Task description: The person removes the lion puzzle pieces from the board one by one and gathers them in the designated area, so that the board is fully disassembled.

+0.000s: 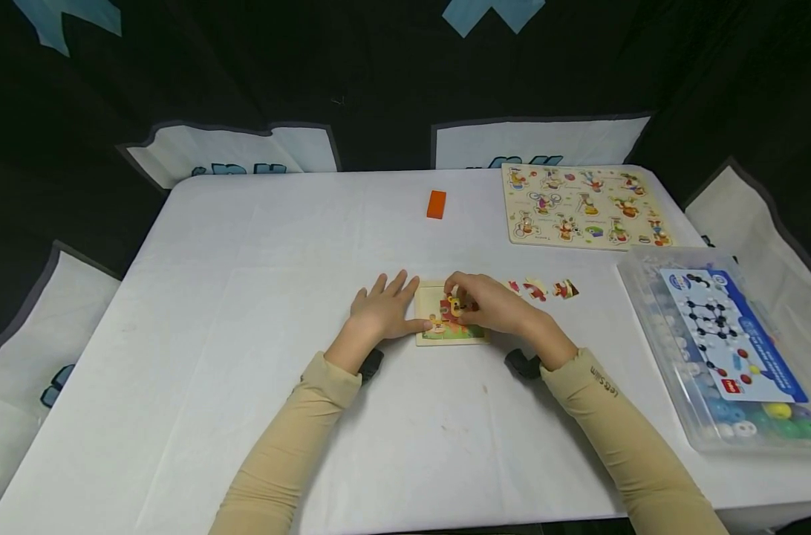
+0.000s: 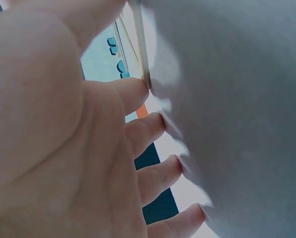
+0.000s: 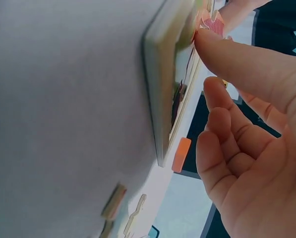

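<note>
Tan sleeves nearest head cam, forearms angled in twd small wooden jigsaw board, approx. mid-table. L hand palm down, fingers spread, thumb at board's near L edge; steadying touch, nothing gripped. R hand arched over board's R side, thumb & index pinching red puzzle piece. 3 loose pieces just R of board. L wrist cam adds fingertips touching white tablecloth, palm raised; R wrist cam adds other fingers curled, clear of board.

Place: curtained, studio-like (kind uncertain) | black drapes | blue-marked white panels | white table
</note>
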Demonstrator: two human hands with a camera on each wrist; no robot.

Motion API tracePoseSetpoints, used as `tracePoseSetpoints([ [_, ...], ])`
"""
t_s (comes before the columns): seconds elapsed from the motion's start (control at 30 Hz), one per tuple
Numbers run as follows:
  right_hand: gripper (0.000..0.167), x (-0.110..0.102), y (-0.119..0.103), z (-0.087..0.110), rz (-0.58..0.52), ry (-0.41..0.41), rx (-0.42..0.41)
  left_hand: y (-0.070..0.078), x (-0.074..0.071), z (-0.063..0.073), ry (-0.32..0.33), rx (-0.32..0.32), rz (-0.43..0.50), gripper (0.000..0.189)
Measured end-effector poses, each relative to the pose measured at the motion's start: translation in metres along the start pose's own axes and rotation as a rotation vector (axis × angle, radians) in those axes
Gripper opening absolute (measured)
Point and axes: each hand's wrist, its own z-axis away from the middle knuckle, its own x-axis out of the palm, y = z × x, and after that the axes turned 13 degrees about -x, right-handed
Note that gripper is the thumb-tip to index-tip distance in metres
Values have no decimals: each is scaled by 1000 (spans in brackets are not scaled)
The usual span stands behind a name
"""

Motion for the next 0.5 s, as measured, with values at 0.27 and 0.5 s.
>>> tracePoseSetpoints([
  [0.27, 36, -1, -1, 1, 8, 2, 46, 0, 2, -1, 18, 5, 6, 85],
  [0.5, 38, -9, 1, 13, -49, 35, 93, 0, 2, -1, 17, 6, 16, 85],
])
